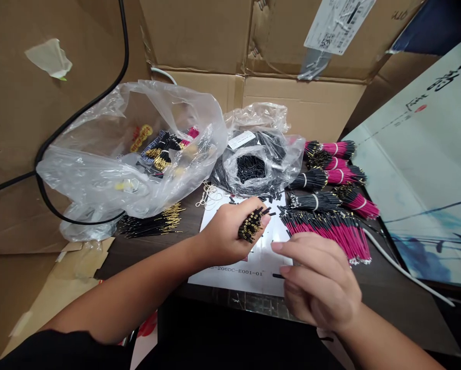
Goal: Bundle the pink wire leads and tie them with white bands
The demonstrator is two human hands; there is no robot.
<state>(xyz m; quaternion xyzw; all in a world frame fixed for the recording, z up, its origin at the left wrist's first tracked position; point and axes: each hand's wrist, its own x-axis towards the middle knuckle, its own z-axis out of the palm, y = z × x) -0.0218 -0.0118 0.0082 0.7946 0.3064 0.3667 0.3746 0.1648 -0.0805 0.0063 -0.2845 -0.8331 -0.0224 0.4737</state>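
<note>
My left hand [230,228] is closed around a bundle of black wires [251,226], whose gold-coloured ring-like ends point toward me. A few short black pieces stick out among these ends. To the right of the bundle, and apart from it, is my right hand [323,280]. Its index finger stretches out, while a short black tube [278,276] shows at the tip of the finger below, seemingly pinched there. Below both hands lies a white printed sheet [230,280], with small loose black tubes [274,197] near its top edge.
An open plastic bag of black tubes [250,168] stands behind my hands. Left of it is a larger clear bag [137,108] with wire bundles inside. Loose black wires [153,221] lie at left, pink and black wires [330,231] at right. A black cable [41,154] loops at far left.
</note>
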